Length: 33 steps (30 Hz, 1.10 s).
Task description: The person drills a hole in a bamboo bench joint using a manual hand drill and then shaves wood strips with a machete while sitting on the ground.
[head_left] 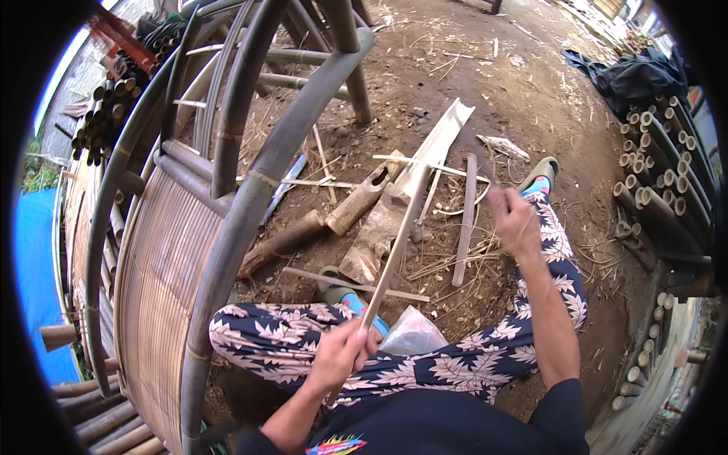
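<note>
My left hand point(341, 353) is closed around a long, narrow bamboo strip point(396, 250), which slants up and away from my lap over the ground. To the right, above my bent leg, my right hand point(517, 225) is raised and closed; motion smears it, and what it may hold cannot be made out. Beyond the strip lie a flat wooden block point(375, 235) and a pale split bamboo piece point(449, 129). A hollow bamboo section point(356, 205) rests beside the block. A flat stick point(465, 220) lies between the strip and my right hand.
A large bamboo chair point(262, 182) with a slatted panel stands close on my left. Cut bamboo poles point(656, 155) are stacked at the right under dark cloth point(629, 80). A clear plastic bag point(415, 332) sits between my legs. Shavings litter the dirt floor.
</note>
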Tool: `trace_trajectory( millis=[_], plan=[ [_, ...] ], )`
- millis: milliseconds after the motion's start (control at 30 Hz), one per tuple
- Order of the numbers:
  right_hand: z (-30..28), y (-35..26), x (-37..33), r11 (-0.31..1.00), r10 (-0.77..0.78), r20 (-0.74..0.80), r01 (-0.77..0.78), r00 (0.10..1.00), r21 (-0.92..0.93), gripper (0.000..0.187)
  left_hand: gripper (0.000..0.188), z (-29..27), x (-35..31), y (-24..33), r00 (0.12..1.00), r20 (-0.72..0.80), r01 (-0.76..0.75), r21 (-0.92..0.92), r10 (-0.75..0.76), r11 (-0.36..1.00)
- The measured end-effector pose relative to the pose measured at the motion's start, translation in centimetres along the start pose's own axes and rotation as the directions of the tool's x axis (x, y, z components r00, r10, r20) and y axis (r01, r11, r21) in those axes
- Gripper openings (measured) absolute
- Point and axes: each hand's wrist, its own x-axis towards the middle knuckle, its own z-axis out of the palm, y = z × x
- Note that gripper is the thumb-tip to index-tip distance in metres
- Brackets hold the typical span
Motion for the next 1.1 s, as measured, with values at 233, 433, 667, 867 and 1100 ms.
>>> trace_trajectory(
  millis=[233, 433, 667, 867, 1100],
  plan=[
    [5.2, -5.6, -9.2, 0.907, -0.407, -0.011, 0.406, 0.913, 0.114, 0.066, 0.044, 2.9, 4.7, 4.9, 0.994, -0.105, -0.062, -0.21, 0.041, 0.976],
    [1.4, -2.6, -2.4, 0.982, -0.184, -0.059, 0.187, 0.981, 0.041, 0.068, 0.044, 3.9, 2.5, 3.0, 0.996, -0.027, -0.083, -0.09, 0.081, 0.992],
    [-2.9, 0.3, 1.9, 0.493, 0.117, 0.185, -0.219, 0.976, 0.842, 0.069, 0.049, 3.1, 2.0, 3.4, 0.988, 0.117, -0.097, -0.019, 0.098, 0.995],
    [-0.6, -6.4, -3.4, 0.008, -0.105, 0.389, -0.391, 0.915, 0.92, 0.044, 0.04, 4.3, 10.8, 3.1, 0.908, 0.315, -0.3, 0.032, 0.275, 0.953],
    [-0.6, -6.9, -6.1, -0.068, -0.222, 0.404, -0.428, 0.887, 0.901, 0.037, 0.026, 2.7, 14.6, 5.0, 0.855, 0.467, -0.362, 0.228, 0.225, 0.904]
  ],
)
